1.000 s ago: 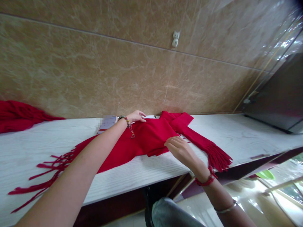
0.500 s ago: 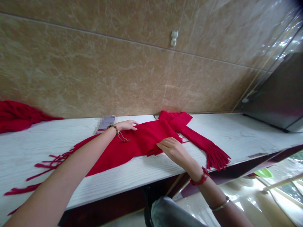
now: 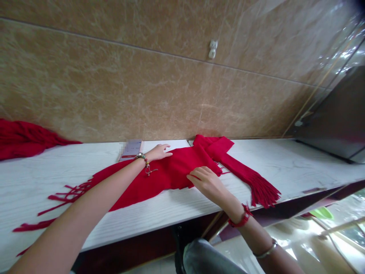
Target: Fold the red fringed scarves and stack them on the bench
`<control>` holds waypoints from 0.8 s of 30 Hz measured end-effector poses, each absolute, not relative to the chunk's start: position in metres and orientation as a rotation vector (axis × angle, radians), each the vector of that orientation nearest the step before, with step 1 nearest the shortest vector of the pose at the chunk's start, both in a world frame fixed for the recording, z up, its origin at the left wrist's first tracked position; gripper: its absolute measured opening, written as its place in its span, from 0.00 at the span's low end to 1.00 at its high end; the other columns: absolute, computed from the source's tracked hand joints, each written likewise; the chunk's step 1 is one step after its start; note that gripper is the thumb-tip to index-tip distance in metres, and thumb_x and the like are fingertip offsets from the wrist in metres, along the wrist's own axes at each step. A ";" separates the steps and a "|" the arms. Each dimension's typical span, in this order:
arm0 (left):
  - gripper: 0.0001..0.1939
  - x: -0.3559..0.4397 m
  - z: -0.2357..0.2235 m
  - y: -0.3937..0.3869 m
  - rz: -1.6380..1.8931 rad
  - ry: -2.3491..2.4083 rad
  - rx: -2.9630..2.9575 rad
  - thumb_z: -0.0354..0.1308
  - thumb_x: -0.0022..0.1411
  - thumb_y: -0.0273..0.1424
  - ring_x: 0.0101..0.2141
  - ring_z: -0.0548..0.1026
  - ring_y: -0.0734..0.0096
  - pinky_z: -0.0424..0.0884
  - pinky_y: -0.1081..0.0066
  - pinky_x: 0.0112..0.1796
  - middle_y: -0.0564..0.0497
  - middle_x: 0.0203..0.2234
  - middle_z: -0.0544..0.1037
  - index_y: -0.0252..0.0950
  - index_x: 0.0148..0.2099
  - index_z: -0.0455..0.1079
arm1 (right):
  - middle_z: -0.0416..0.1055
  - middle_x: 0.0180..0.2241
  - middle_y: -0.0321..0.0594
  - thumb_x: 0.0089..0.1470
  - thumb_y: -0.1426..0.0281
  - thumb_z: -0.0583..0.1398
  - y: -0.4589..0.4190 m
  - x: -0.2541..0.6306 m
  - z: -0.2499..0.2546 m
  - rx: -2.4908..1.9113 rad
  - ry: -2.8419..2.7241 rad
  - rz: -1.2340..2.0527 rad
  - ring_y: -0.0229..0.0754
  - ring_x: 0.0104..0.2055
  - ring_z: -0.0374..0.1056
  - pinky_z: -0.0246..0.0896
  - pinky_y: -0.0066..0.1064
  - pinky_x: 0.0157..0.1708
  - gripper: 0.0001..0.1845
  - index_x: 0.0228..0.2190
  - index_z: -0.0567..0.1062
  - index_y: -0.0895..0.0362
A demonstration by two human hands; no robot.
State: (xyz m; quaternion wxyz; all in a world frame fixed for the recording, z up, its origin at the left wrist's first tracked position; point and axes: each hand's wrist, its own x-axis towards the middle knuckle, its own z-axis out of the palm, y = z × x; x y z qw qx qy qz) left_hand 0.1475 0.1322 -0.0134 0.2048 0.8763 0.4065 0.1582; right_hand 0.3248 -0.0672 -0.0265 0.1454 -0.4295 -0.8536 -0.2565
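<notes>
A red fringed scarf (image 3: 182, 163) lies spread along the white counter, its long tassels trailing to the left under my left forearm. My left hand (image 3: 158, 152) rests at the scarf's far edge, thumb and fingers apart. Near the front edge, my right hand (image 3: 207, 183) has its fingers closed on the cloth, with a bit of red showing between them. Just beyond the right end, a second red scarf part (image 3: 241, 169) lies crossed over, its fringe pointing to the front right. Whether the two pieces join cannot be seen.
A phone (image 3: 131, 148) lies by the wall behind my left wrist. More bunched red cloth (image 3: 25, 139) is at the far left. A dark appliance (image 3: 333, 118) stands at the right end of the white counter (image 3: 137, 224). A small white cat-shaped hook (image 3: 212, 49) is on the wall.
The view has shifted slightly. My right hand has moved a little left against the scarf, and red cloth now shows between its fingers. My left hand stays at the far edge.
</notes>
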 end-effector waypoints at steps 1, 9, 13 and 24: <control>0.27 0.153 -0.014 0.126 0.508 1.117 2.549 0.55 0.55 0.38 0.48 0.68 0.60 0.60 0.68 0.49 0.40 0.48 0.69 0.29 0.55 0.62 | 0.69 0.29 0.40 0.58 0.74 0.53 -0.066 0.321 -0.027 -1.226 -2.471 -0.759 0.41 0.32 0.60 0.52 0.33 0.33 0.08 0.33 0.72 0.60; 0.26 0.189 -0.017 0.094 0.466 1.002 2.788 0.46 0.64 0.39 0.57 0.56 0.59 0.52 0.67 0.55 0.39 0.59 0.55 0.31 0.60 0.56 | 0.64 0.23 0.38 0.56 0.77 0.54 -0.065 0.304 -0.032 -1.247 -2.389 -0.801 0.39 0.26 0.56 0.48 0.32 0.28 0.12 0.22 0.69 0.59; 0.28 0.183 -0.031 0.089 0.391 1.060 2.751 0.44 0.65 0.42 0.61 0.45 0.54 0.48 0.59 0.57 0.41 0.62 0.46 0.34 0.63 0.50 | 0.65 0.24 0.37 0.56 0.77 0.54 -0.067 0.307 -0.033 -1.233 -2.399 -0.774 0.39 0.27 0.56 0.50 0.32 0.30 0.11 0.24 0.69 0.59; 0.30 0.119 -0.042 0.024 0.238 0.857 2.872 0.38 0.67 0.44 0.62 0.36 0.62 0.45 0.61 0.58 0.42 0.64 0.34 0.34 0.65 0.41 | 0.68 0.28 0.40 0.57 0.76 0.53 -0.070 0.302 -0.035 -1.169 -2.514 -0.831 0.40 0.30 0.59 0.53 0.33 0.29 0.07 0.32 0.72 0.61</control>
